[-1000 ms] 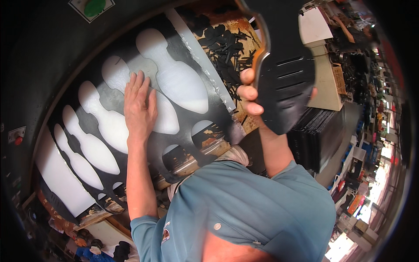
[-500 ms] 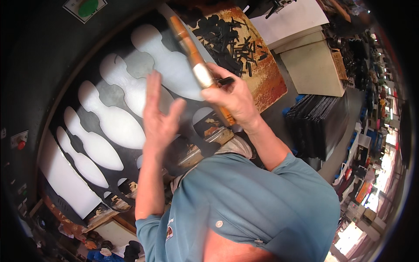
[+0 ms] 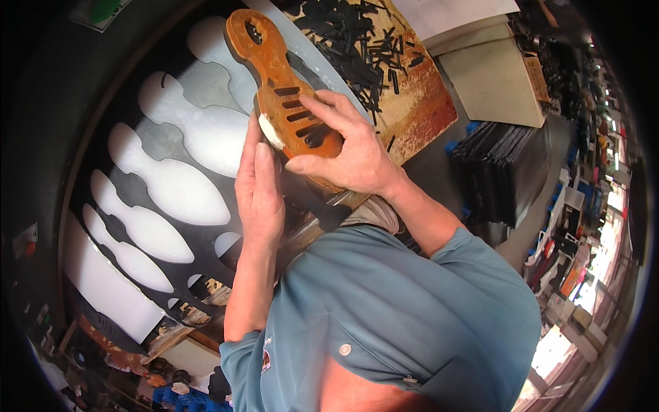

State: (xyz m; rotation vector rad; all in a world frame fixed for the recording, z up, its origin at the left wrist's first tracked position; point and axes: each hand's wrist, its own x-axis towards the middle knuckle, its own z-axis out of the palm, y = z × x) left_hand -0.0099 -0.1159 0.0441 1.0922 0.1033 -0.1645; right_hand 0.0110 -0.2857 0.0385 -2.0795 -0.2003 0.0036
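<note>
An orange-brown, sole-shaped cutting die (image 3: 264, 62) with an oval hole at its far end and several slots across its broad part is held tilted above the work surface. My right hand (image 3: 357, 147) grips its broad near end, thumb on the near side and fingers spread over the slots. My left hand (image 3: 259, 185) supports the die's left edge, its fingers partly behind it and its thumb pointing up. A whitish patch (image 3: 270, 130) shows on the die's side beside my left fingers. Beneath lies a black sheet (image 3: 127, 213) with several sole-shaped openings over a white surface.
Black offcuts (image 3: 336, 41) lie in a heap on a worn brown board (image 3: 429, 103) at the far right. Beyond stands a beige cabinet (image 3: 491, 82). A stack of black sheets (image 3: 491, 172) is to my right. A dark machine frame (image 3: 41, 137) borders the left side.
The die has turned from edge-on to show its broad slotted face. My left hand, apart from it before, now touches its left edge. My right hand has kept its hold.
</note>
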